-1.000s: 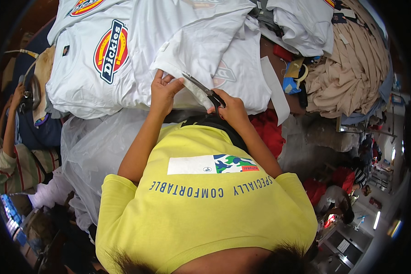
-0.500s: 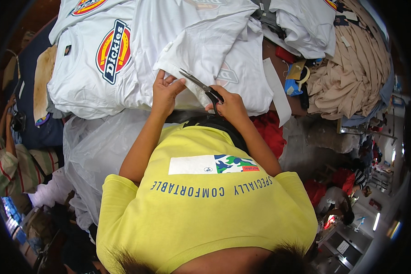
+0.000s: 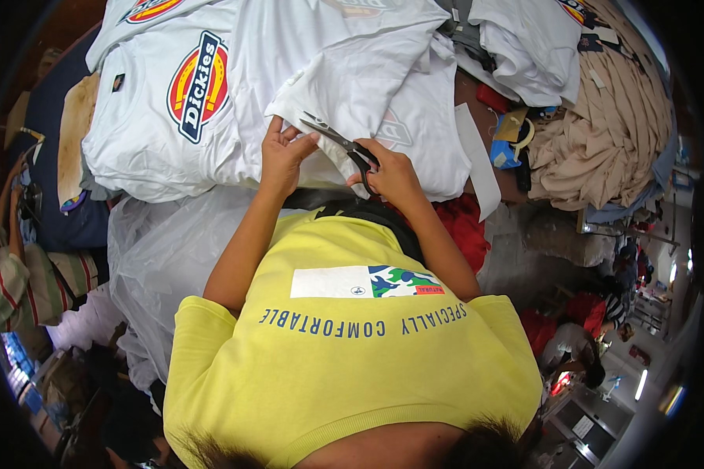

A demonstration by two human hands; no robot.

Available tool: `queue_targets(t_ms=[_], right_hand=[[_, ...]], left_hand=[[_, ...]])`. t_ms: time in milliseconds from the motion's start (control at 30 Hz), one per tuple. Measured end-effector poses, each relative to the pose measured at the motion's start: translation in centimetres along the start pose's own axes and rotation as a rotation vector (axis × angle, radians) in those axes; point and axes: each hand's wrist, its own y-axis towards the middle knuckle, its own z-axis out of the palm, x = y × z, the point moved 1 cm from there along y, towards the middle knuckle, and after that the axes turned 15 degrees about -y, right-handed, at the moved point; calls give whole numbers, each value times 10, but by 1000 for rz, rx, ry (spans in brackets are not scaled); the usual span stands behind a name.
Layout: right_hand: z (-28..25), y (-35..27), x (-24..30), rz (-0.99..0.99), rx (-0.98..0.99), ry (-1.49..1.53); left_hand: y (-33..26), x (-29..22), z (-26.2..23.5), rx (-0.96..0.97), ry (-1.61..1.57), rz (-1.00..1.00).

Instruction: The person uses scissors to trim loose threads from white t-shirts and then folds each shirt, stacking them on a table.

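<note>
A round red, yellow and blue printed emblem is seen on a white shirt at upper left. A small black label lies left of it. A clear plastic bag is spread below the shirts.

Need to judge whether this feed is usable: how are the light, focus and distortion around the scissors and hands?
Head view: even light, no harsh glare on the white shirt; scissors, left hand and right hand are sharp; the fisheye bends edges toward a black rim; the beige cloth pile at the right looks soft.
</note>
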Motion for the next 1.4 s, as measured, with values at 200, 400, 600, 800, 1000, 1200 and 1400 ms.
queue_targets(t_ms=[200, 400, 600, 800, 1000, 1200, 1400], right_hand=[[11, -1, -13, -30, -64, 33], [5, 12, 8, -145, -218, -72], [11, 17, 1, -53, -68, -32], [16, 18, -5, -126, -159, -28], [3, 27, 18, -171, -231, -70], [12, 28, 5, -127, -160, -26], [7, 27, 10, -151, -194, -56]], left_hand=[[8, -7, -4, -78, -34, 44], [10, -6, -10, -16, 15, 60], [10, -12, -1, -42, -1, 55], [16, -16, -8, -93, -46, 72], [17, -14, -9, -41, -25, 81], [15, -17, 1, -48, -31, 79], [15, -15, -1, -46, -4, 86]])
